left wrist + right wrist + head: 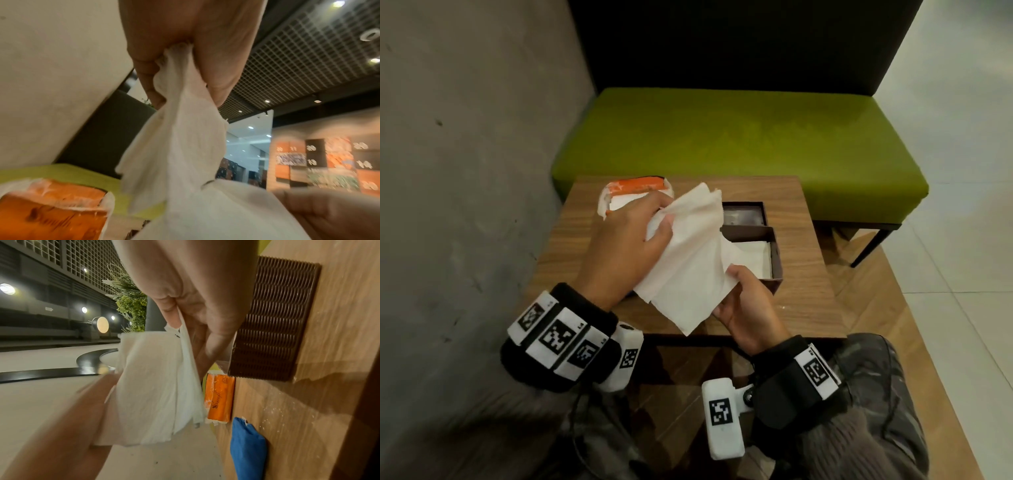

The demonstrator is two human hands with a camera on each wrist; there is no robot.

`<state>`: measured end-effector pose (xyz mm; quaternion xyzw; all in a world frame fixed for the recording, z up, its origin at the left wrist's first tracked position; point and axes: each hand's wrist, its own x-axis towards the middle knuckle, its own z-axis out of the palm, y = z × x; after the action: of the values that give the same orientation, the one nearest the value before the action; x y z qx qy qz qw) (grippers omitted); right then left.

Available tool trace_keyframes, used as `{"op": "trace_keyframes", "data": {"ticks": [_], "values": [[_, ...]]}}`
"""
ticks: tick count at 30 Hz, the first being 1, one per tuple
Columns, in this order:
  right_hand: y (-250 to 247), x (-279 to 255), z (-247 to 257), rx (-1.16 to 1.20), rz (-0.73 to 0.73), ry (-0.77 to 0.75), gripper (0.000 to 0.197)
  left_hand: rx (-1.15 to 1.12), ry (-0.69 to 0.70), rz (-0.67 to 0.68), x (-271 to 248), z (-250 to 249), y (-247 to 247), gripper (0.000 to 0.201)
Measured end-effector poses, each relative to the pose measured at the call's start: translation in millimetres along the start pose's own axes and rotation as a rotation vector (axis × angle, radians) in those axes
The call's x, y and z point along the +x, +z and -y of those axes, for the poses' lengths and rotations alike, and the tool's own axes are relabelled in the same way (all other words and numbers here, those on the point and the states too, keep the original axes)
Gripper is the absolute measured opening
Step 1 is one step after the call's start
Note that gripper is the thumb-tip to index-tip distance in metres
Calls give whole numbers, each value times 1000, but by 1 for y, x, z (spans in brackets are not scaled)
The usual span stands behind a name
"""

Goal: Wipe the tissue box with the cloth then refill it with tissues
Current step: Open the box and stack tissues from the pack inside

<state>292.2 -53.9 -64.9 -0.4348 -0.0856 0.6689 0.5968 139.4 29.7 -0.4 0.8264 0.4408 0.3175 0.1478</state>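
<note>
Refilling: left hand point(625, 236) and right hand point(748, 308) both pinching tissues point(688, 260), next to be lowered into tissue box point(775, 270) at three o'clock.

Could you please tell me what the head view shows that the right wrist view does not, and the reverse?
Only the head view shows the open inside of the dark brown ribbed tissue box, with white tissues already lying in it, and the green padded bench. Only the right wrist view shows the folded blue cloth on the wooden table. Both show the left hand and right hand holding the white tissue sheets, and the orange tissue pack.
</note>
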Motion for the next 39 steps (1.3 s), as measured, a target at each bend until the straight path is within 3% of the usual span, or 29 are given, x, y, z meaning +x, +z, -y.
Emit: {"op": "trace_keyframes", "data": {"ticks": [4,7,10,12,15,17,18,20,23,24,26,29,31,34,37,39], "values": [[5,-1,-1,39,23,-8,33,145,276,33,-18,-21,13,25],[3,1,-1,108,73,-24,51,204,309,145,-39,-22,26,23],[1,-1,-1,205,160,-38,80,182,227,286,-54,-13,35,43],[1,-4,-1,185,191,-40,88,62,186,341,-58,-8,35,50],[1,-6,-3,-9,133,-37,58,-296,-38,187,-56,-3,26,33],[-2,-5,-3,-119,57,-65,40,-411,-243,50,-49,1,20,26],[-2,-5,-2,-156,47,-76,36,-446,-346,53,-44,2,17,26],[-1,-7,-1,-219,38,-86,30,-471,-526,224,-38,1,15,30],[5,-11,2,-270,57,-125,18,-582,-688,500,-44,-11,22,34],[7,-12,3,-279,69,-133,16,-677,-741,528,-50,-17,26,35],[9,-15,5,-281,82,-138,16,-893,-818,445,-61,-23,34,35],[6,-16,9,-247,87,-178,25,-1051,-844,185,-65,-19,36,25],[6,-16,7,-246,79,-199,31,-1088,-836,105,-66,-17,35,18],[11,-16,-2,-228,78,-152,38,-1000,-742,195,-69,-24,42,31],[12,-13,-3,-228,40,-200,37,-983,-707,162,-66,-25,43,47],[14,-11,-2,-245,16,-228,37,-945,-668,212,-64,-25,44,48]]}}
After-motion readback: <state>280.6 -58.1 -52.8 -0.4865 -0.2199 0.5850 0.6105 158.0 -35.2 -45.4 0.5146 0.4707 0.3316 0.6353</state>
